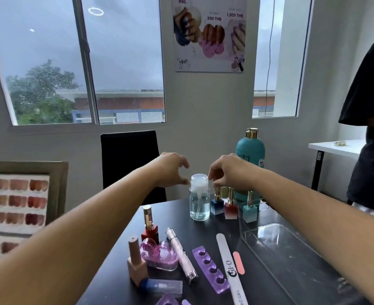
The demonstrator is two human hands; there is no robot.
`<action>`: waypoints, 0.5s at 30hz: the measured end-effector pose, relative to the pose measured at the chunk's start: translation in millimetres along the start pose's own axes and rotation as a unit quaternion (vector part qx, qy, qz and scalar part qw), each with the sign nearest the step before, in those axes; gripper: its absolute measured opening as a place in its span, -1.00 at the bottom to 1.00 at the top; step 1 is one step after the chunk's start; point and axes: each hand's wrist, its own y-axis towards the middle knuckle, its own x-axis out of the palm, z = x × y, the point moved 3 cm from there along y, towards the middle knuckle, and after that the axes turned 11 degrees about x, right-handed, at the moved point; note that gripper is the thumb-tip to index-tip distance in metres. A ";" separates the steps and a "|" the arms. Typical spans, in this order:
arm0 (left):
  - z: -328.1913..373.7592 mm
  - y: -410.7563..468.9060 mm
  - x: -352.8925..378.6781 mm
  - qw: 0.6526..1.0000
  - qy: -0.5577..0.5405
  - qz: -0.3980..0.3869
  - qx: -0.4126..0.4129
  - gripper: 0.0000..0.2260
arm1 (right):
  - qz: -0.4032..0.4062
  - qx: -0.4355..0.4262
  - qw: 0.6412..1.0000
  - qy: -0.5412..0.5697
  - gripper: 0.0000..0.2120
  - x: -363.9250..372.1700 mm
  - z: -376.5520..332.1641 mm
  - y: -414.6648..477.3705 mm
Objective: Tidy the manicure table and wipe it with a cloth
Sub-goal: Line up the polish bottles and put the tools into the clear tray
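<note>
Manicure table [177, 219]: dark top, fills the lower centre and lower right of the frame.

Left hand [173, 170]: reaches in from the lower left. Fingers half curled and spread, thumb tip at the left side of a clear pump bottle's [199, 199] cap. It holds nothing.

Right hand [227, 170]: reaches in from the lower right. Fingers bunched and pointing down between the pump cap and the gold cap of a blue polish bottle [217, 205]. Contact or grip: cannot tell.

Far edge of the table, right of the pump bottle: blue bottle, red-and-white polish bottle [231, 209] and teal polish bottle [249, 213] stand upright in a row. A large teal bottle [249, 155] with a gold cap stands behind them.

Right side: clear acrylic tray [291, 249].

Near side, from left to right:
- beige polish bottle [136, 265], upright
- red polish bottle [149, 230], upright
- pink glitter toe separator [159, 254]
- pale pink pen-shaped tool [181, 254]
- purple toe separator [210, 269]
- long white nail file [227, 265]
- short pink file [238, 263]
- small clear bottle [162, 286] with a blue cap, lying on its side below the beige bottle

Off the table: black chair [129, 161] behind it, nail colour chart [14, 205] at the left edge, and a nail poster [210, 34] at top centre. A person in dark clothes [370, 128] is at the right edge.
</note>
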 end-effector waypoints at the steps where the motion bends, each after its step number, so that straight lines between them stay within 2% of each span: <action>1: -1.8 -8.9 -2.6 1.000 -0.002 -0.004 -0.006 -0.54 | -0.005 -0.006 1.000 0.008 -0.82 1.2 -5.8 -5.7; 6: -14.0 -50.8 -3.8 0.999 -0.017 -0.030 -0.040 -0.58 | -0.034 -0.043 0.998 0.029 -0.84 17.7 -40.5 -33.8; 10: -23.0 -77.2 4.6 0.996 -0.041 -0.045 -0.059 -0.64 | -0.086 -0.074 0.992 0.060 -0.80 36.4 -66.8 -50.8; 15: -29.3 -96.7 13.6 0.996 -0.055 -0.031 -0.067 -0.85 | -0.109 -0.091 0.986 0.091 -0.78 52.7 -85.8 -63.7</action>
